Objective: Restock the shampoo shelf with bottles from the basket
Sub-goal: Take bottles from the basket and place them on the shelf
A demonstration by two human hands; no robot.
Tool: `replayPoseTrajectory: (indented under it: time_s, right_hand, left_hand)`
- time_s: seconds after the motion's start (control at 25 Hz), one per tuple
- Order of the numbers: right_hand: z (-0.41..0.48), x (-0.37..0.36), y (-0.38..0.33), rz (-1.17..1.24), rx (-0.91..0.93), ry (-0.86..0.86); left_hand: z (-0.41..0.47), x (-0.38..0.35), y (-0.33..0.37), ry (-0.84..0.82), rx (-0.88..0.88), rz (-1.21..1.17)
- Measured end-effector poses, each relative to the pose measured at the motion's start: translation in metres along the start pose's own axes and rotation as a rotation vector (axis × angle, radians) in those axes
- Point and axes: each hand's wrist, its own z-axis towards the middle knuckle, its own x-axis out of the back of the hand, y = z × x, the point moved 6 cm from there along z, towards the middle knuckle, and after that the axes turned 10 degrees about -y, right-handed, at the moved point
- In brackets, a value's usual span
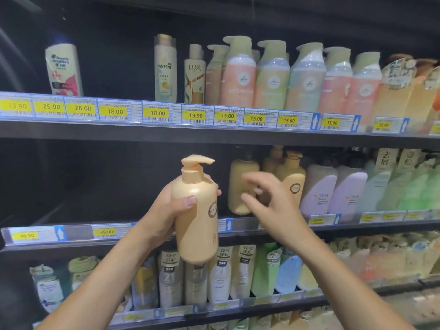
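Your left hand (170, 208) grips the tan pump bottle (198, 220) around its upper body, thumb across the front. It holds the bottle upright in front of the middle shelf (78, 233), not yet on it. Your right hand (269, 203) holds nothing; its fingers are loosely curled and blurred, in front of the matching tan bottles (239, 177) standing on that shelf. Whether it touches them, I cannot tell. The basket is out of view.

The shelf looks bare to the left of those bottles, so the slot seems easy, but watch the height. The pump head (197, 161) is the tallest part, and if you lift too high going in, it could catch the upper price rail (157, 113). You are carrying a smooth bottle one-handed and high up, so its base could swing or slide through your grip. A careless sweep of your right hand could tip a standing tan bottle into the purple bottles (319, 186) just beside them. Steady the base before you push in.
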Motion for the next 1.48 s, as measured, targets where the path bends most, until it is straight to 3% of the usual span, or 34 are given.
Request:
replayPoseTrajectory:
  time_s: [0.16,0.24,0.36,0.48,0.64,0.76,1.0,1.48]
  right_hand:
    - [-0.045,-0.027,0.006,0.226,-0.055,-0.403]
    - [-0.043,-0.028,0.004,0.259,-0.034,-0.461]
    - [-0.036,-0.022,-0.001,0.341,0.008,-0.413]
    - [-0.039,-0.017,0.004,0.311,0.055,-0.258]
    - [-0.037,-0.014,0.028,0.408,-0.056,-0.019]
    - [-0.033,-0.009,0.038,0.284,-0.074,0.137]
    - [-0.024,-0.012,0.056,0.132,-0.154,0.219]
    - [-0.024,-0.017,0.068,-0.077,-0.204,0.17]
  left_hand:
    - [0.018,-0.018,0.017,-0.091,0.003,0.104]
    - [0.031,-0.034,0.022,-0.168,-0.005,0.123]
    - [0.048,-0.053,0.032,-0.263,-0.02,0.187]
    - [0.056,-0.055,0.039,-0.307,-0.019,0.286]
    - [0.054,-0.045,0.046,-0.227,-0.145,0.525]
    - [0.052,-0.043,0.038,-0.186,-0.177,0.603]
    - [0.06,-0.04,0.01,-0.199,-0.136,0.602]
    - [0.07,-0.036,-0.02,-0.122,-0.112,0.564]
